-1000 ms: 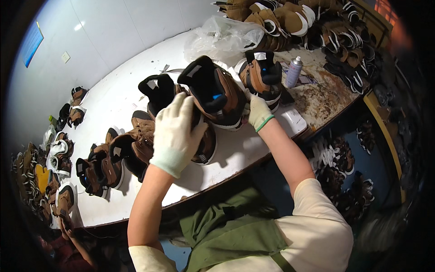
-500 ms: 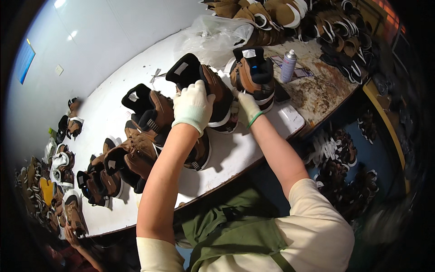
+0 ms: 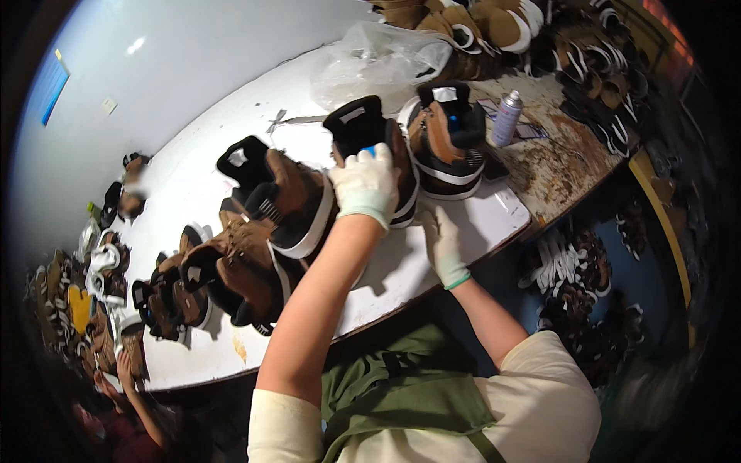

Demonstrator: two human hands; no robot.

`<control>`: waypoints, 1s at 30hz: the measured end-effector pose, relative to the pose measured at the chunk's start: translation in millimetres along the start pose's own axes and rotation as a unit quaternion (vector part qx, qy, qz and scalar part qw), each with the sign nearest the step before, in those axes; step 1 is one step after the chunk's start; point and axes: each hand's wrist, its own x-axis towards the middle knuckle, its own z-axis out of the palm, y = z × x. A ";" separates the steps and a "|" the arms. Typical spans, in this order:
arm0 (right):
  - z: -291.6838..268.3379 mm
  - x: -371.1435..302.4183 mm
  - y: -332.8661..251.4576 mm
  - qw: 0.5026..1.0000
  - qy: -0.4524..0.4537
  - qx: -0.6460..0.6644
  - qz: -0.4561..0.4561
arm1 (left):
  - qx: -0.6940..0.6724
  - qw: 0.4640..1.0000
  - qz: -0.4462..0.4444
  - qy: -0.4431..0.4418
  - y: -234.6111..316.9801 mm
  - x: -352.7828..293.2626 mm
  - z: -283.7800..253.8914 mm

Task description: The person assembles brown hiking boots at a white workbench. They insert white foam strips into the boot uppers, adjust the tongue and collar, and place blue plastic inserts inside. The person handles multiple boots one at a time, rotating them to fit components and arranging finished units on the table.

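Left of the spray can (image 3: pixel 506 118), the left hand (image 3: pixel 367 185) grasps a brown boot (image 3: pixel 403 176) by its collar, the right hand (image 3: pixel 444 243), below the can, looks slack, and a sideways tug might topple the close-standing neighbour boot (image 3: pixel 438 143) beside the can

No text could be read on the label (image 3: pixel 353 116) beyond the left hand's (image 3: pixel 367 184) grip, the can (image 3: pixel 506 119) to its right or the sign (image 3: pixel 50 90) far left.

Wall (image 3: pixel 208 54): rising pale, a blue poster (image 3: pixel 50 89) hanging at left
Light (image 3: pixel 135 46): glaring off that wall
Table (image 3: pixel 202 174): stretching long and white
Floor (image 3: pixel 647 278): showing blue beneath, right
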 end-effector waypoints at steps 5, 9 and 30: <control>-17.3 -0.5 -28.0 0.998 -0.004 0.061 -0.035 | -0.038 0.981 0.101 0.159 -11.1 -41.9 -15.0; -31.6 -8.6 -14.4 0.999 -0.041 0.024 0.004 | -0.131 0.944 0.111 0.281 -55.4 -72.6 -94.2; 63.3 -47.8 -41.8 0.963 -0.263 0.047 0.035 | -0.084 0.978 0.066 0.177 -101.8 -120.1 -36.3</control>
